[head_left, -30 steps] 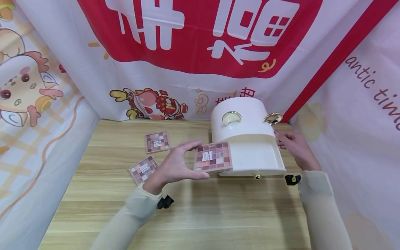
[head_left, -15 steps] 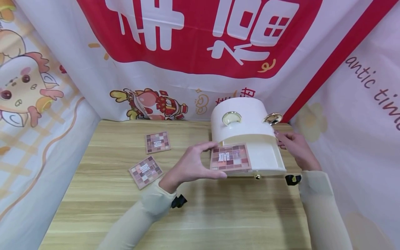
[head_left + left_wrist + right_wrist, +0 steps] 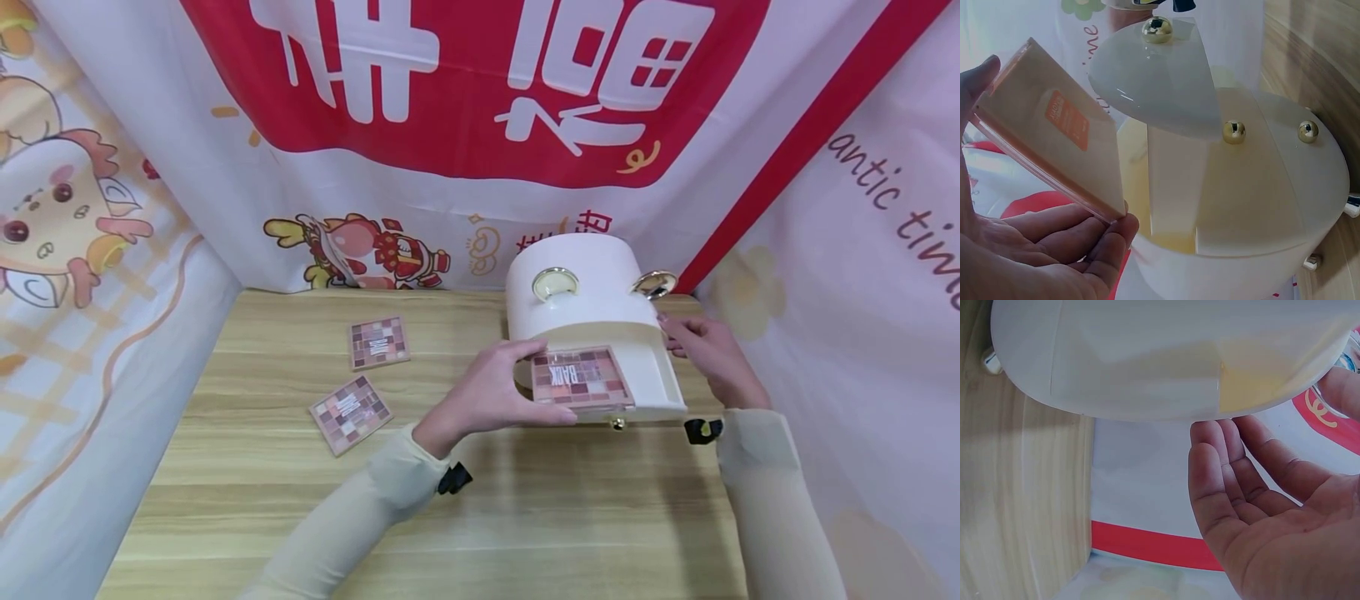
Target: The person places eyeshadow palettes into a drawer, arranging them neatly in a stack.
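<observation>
Left grip pinches palette, seemingly above drawer.

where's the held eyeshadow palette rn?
Head view, right of centre: the eyeshadow palette is pinched in the left hand over the open drawer of the white organizer, whose right side the right hand touches.
</observation>
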`<state>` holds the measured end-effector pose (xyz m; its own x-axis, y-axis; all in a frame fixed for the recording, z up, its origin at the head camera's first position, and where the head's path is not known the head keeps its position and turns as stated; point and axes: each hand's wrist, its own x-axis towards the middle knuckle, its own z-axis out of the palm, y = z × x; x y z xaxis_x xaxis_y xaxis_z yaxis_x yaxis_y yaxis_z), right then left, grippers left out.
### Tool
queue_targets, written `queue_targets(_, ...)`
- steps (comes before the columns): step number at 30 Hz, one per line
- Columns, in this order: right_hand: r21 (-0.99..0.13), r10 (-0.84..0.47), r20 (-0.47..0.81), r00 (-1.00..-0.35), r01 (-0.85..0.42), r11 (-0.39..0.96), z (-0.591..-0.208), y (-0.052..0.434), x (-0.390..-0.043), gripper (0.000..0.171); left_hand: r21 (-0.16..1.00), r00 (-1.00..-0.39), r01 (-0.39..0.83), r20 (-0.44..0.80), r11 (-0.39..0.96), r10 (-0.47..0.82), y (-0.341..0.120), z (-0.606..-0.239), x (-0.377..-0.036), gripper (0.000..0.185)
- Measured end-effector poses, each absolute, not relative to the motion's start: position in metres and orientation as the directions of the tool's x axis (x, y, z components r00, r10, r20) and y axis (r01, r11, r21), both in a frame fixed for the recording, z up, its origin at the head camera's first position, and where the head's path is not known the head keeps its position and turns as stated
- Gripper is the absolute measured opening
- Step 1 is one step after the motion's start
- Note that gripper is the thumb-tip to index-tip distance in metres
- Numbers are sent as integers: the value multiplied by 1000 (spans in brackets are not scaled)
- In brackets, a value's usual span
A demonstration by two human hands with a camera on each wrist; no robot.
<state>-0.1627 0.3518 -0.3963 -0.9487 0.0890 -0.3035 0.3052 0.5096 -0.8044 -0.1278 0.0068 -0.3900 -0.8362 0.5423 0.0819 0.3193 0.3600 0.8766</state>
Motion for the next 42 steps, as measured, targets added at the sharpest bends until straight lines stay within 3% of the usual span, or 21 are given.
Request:
queue_targets(6,-809,90,-291,-952,296,509,-397,355,-163,81,852,-837,349,96,390,539,21,-391,-132,102)
queue_targets(18,-804,91,-283,-955,288,520,-399,355,-164,77,823,-852,385,143,418,503,46,-388,-135,69)
queue_targets(26,-805,83,-294,-952,294,515,-399,354,-165,83,749,-865,408,135,522,483,59,-390,-139,74)
queue_targets(31,-809,81,-281,-956,282,517,-399,353,-165,82,647,-857,476,189,595,480,66,-392,-142,66)
queue_targets(42,-829,72,-259,-963,260,496,-400,354,-163,82,525,-878,457,137,718,459,82,-389,-143,67)
